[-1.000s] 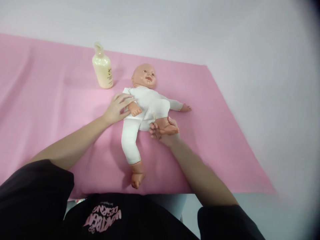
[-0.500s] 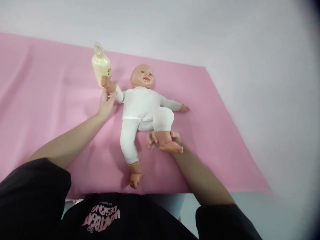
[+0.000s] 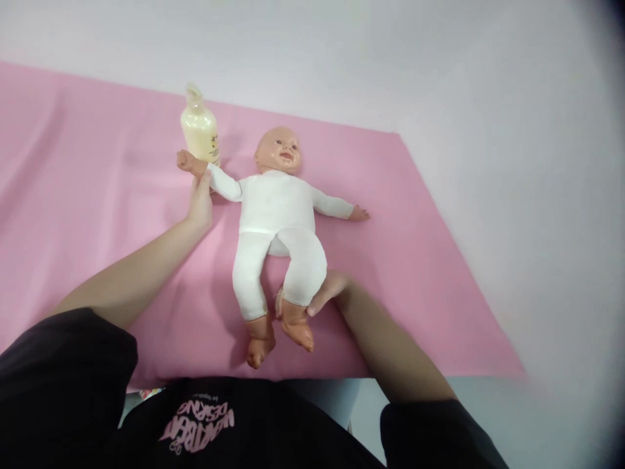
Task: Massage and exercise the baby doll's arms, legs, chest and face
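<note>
Two hands, left hand [image 3: 200, 203] and right hand [image 3: 326, 290], hold one doll [image 3: 276, 215].

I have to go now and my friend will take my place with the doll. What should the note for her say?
Left hand: gripping the baby doll's arm near the wrist, stretched out beside the lotion bottle.
Right hand: closed round the lower part of one leg, just above the foot.
The doll lies face up on the pink sheet in its white suit. The bottle stands upright near the doll's raised hand.
Done: both legs lie straight, side by side; one arm is pulled out to the side.
Left: probably the other arm and the lotion, which stands untouched.
</note>
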The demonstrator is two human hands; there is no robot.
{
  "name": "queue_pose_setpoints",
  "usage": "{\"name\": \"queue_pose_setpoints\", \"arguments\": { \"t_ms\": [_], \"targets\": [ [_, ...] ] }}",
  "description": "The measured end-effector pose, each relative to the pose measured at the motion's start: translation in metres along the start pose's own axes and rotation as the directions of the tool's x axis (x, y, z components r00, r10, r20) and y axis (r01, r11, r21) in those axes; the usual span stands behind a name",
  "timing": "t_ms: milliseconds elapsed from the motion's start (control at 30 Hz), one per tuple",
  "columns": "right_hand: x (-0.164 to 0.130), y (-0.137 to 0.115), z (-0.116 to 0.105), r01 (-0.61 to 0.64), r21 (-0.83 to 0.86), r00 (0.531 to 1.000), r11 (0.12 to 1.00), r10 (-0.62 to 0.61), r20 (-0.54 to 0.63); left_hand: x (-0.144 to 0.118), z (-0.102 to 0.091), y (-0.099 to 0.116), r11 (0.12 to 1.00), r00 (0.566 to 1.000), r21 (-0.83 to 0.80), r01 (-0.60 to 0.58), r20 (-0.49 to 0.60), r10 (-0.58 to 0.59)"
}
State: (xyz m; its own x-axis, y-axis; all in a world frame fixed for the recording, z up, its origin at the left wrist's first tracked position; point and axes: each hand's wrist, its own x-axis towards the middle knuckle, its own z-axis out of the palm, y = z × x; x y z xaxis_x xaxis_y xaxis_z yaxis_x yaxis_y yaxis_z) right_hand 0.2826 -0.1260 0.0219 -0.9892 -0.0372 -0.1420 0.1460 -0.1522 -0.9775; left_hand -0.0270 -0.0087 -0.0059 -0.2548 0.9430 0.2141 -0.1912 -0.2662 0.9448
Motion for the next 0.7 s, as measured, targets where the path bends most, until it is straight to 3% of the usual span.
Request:
{"name": "queue_pose_setpoints", "arguments": {
  "t_ms": [67,133,233,300,400,500,600,700],
  "targets": [
    [0.005,0.005,-0.006,0.119,0.062,0.98,0.991,-0.127,0.153,0.004,-0.005,-0.006,0.982,0.993,0.162,-0.096,0.081,0.084],
    [0.01,0.015,-0.01,0.224,0.158,0.942,0.962,-0.255,0.217,0.005,-0.008,-0.01,0.915,0.96,0.318,-0.25,0.206,0.191],
    [0.012,0.029,-0.012,0.394,0.297,0.885,0.87,-0.446,0.132,-0.004,-0.006,-0.007,0.827,0.902,0.387,-0.407,0.315,0.297],
    [0.011,0.032,-0.01,0.497,0.343,0.851,0.797,-0.524,-0.015,-0.015,0.0,0.001,0.788,0.877,0.407,-0.461,0.343,0.336],
    [0.008,0.023,-0.002,0.543,0.363,0.835,0.757,-0.442,-0.329,-0.03,0.008,0.018,0.64,0.784,0.479,-0.601,0.51,0.355],
    [0.007,0.01,0.007,0.495,0.4,0.783,0.771,-0.197,-0.59,-0.036,0.013,0.029,0.528,0.664,0.456,-0.716,0.679,0.314],
    [0.011,0.004,0.011,0.445,0.45,0.754,0.774,-0.053,-0.654,-0.035,0.013,0.029,0.493,0.61,0.429,-0.757,0.734,0.298],
    [0.013,0.003,0.012,0.452,0.443,0.739,0.774,-0.047,-0.672,-0.032,0.012,0.026,0.482,0.588,0.407,-0.776,0.744,0.318]
  ]
}}
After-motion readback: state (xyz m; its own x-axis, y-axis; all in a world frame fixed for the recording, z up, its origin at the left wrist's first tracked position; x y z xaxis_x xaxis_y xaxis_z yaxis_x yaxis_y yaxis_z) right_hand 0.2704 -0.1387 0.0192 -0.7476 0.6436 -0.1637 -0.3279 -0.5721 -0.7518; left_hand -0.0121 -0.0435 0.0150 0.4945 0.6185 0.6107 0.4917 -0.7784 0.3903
